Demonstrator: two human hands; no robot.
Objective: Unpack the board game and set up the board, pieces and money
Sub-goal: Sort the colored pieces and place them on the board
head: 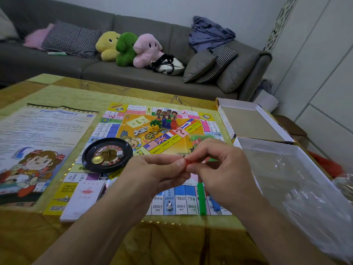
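Observation:
The colourful paper game board [172, 138] lies flat on the table. My left hand [152, 173] and my right hand [221, 169] meet above its near edge and both pinch a small red plastic piece [188, 162]. Figure pawns and heaps of small green, yellow, blue and red pieces [164, 121] stand at the board's centre. A small bag of green and red pieces [200, 139] lies just beyond my right hand. A black roulette wheel [107, 154] with a die and a gold coin sits on the board's left side. A stack of cards [84, 199] lies at the near left corner.
A rules sheet [42, 146] lies left of the board. Green [201, 197] and blue [214, 204] plastic sticks lie under my right wrist. The open box [254, 121] and its lid [298, 188] with clear plastic wrap stand at the right. A sofa with plush toys is behind the table.

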